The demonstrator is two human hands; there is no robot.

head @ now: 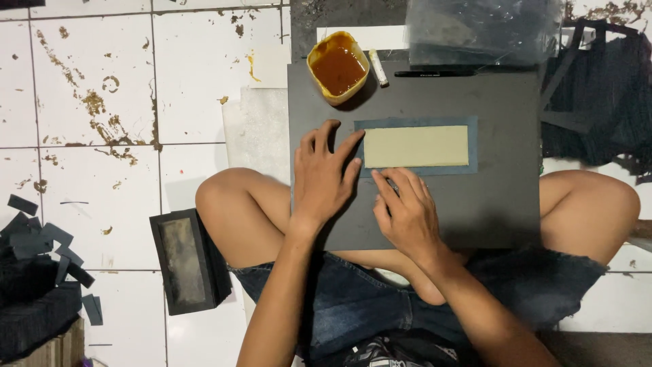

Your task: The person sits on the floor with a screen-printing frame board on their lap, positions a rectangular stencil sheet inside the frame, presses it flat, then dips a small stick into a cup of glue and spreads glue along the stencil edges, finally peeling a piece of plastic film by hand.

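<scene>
A person sits cross-legged on a white tiled floor (102, 102) with a dark grey board (489, 204) resting across the knees. The left hand (324, 178) lies flat on the board, its fingers (343, 148) spread and pointing up toward the left end of a blue-grey sheet (473, 144), where the fingertips touch its edge. A beige card strip (415, 146) lies centred on that sheet, just to the right of the left fingertips. The right hand (406, 212) rests below the strip, its fingers (386, 185) held loosely together and pressing on the lower border of the blue-grey sheet, not pinching anything. Beyond the left fingertips, at the top edge of the board, stands a yellow cup of amber glue (337, 66), with a small white tube (378, 67) and a black pen (435, 73) just to its right. A clear plastic bag (482, 30) lies farther up. Well away to the left of both hands, a black box (187, 259) stands on the floor, and black scraps (41, 245) are heaped near it.
</scene>
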